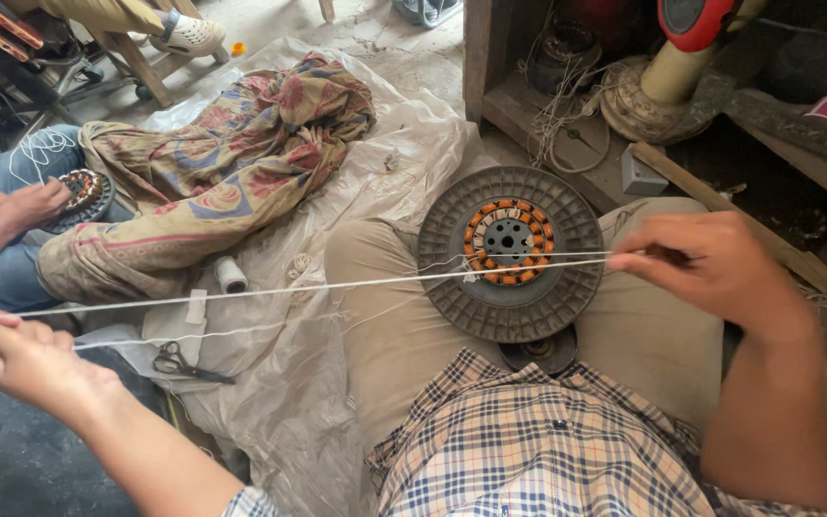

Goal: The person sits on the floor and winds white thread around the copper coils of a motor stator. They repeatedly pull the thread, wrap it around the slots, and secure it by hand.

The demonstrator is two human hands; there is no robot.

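Two strands of thin white thread point(337, 285) stretch taut across the middle of the frame, pinched at each end by the person's hands. The right hand point(710, 263), right of centre, has its grip clamped on the thread; the left hand point(11, 349), at lower left, is closed on the other end. Between them, on the person's beige-trousered lap, lies a round grey ribbed motor disc point(511, 254) with orange-wrapped coils ringing its hub. Crinkled clear plastic sheeting point(318, 383) covers the floor, carrying black scissors point(184, 364), a small white spool point(231, 274) and a patterned cloth point(232, 163). At upper left, another person's hand point(35, 201) holds a second coil disc point(83, 196).
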